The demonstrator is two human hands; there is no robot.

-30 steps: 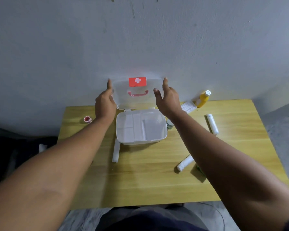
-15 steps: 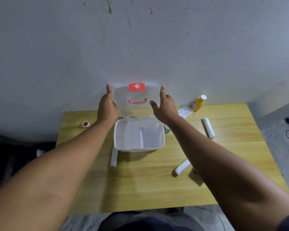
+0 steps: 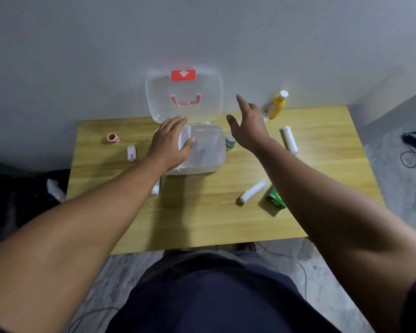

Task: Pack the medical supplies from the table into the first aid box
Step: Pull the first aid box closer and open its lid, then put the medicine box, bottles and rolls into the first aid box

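Both my hands have left the lid; it stands open alone. Left hand rests flat on the box, grip released; right hand, empty and spread, reaches toward the yellow bottle, so packing can start.

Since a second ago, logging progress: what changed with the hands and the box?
Both hands let go of the lid. The left hand dropped onto the box tray; the right hand swung right, open. The lid stays upright, and nothing is packed.

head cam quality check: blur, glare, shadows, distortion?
Head view: wide-angle bend, table edges splay. Clear lid looks hazy against the wall, its edges soft. Left hand and right hand slightly soft. Soft shadows under both arms. Dim, even light, no hard glare.
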